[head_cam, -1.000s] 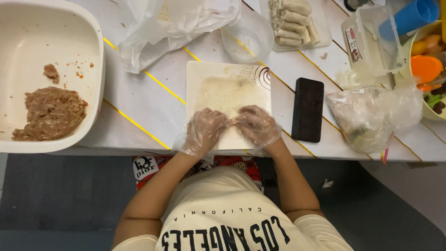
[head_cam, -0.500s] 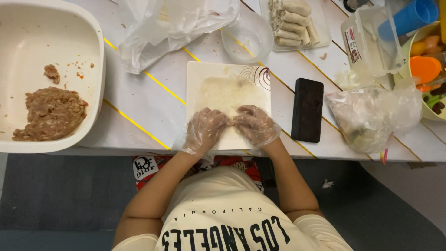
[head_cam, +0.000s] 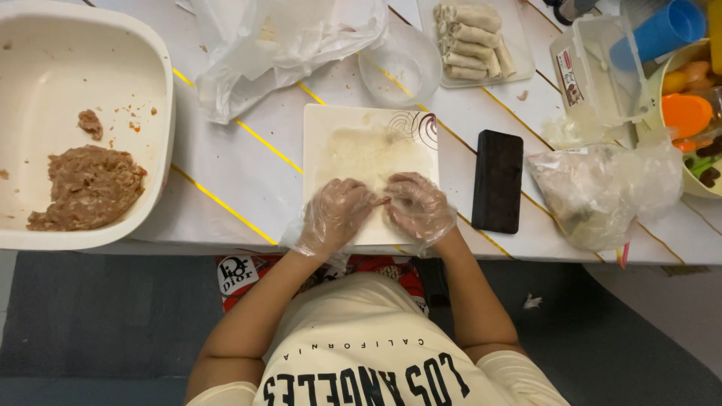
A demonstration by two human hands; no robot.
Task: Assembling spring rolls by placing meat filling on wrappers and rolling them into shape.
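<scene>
At far left on the desk (head_cam: 248,143), a large cream tub (head_cam: 162,150) holds a mound of minced filling (head_cam: 86,188); a crumpled clear bag (head_cam: 278,45) lies beside it. At centre, the person's gloved left hand (head_cam: 335,218) and right hand (head_cam: 417,210) curl their fingers closed around a thin wrapper sheet (head_cam: 368,154) on a square white plate (head_cam: 320,128), pinching its near edge. The sheet looks limp, moist and easily torn, best taken lightly at that edge. Beyond sit an empty clear bowl (head_cam: 398,68) and a tray of finished rolls (head_cam: 470,41); a black phone (head_cam: 496,180) and a cloudy bag (head_cam: 602,192) crowd the right.
</scene>
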